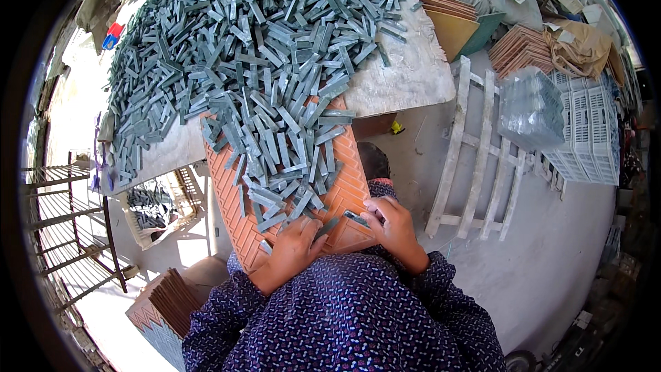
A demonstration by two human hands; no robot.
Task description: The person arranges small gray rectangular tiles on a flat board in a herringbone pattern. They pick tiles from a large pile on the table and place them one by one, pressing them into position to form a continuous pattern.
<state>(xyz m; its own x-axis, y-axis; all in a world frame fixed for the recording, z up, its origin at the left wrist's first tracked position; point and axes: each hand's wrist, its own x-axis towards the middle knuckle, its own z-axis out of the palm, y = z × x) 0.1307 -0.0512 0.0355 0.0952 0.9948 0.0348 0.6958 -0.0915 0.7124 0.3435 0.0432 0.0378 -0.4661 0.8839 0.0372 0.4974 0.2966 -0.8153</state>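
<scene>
An orange tray (231, 196) with raised herringbone ridges slopes from the table edge toward my lap. Many grey-green stone strips (272, 134) lie loose over its upper part, spilling from the big heap (255, 21) on the table. At the tray's lower right, my right hand (394, 227) pinches one dark stone strip (356, 218) between thumb and fingers. My left hand (292, 248) is closed over the tray's lower left, beside another strip (328, 226) that touches its fingertips. Its palm side is hidden, and a further strip end (266, 246) shows by its wrist.
The pale table (406, 72) carries the heap. A wire rack (72, 234) stands left, near a crate of strips (186, 196). Below it sits a stack of boards (169, 300). At right are a wooden pallet (475, 151), white plastic crates (592, 131) and stacked orange trays (520, 52).
</scene>
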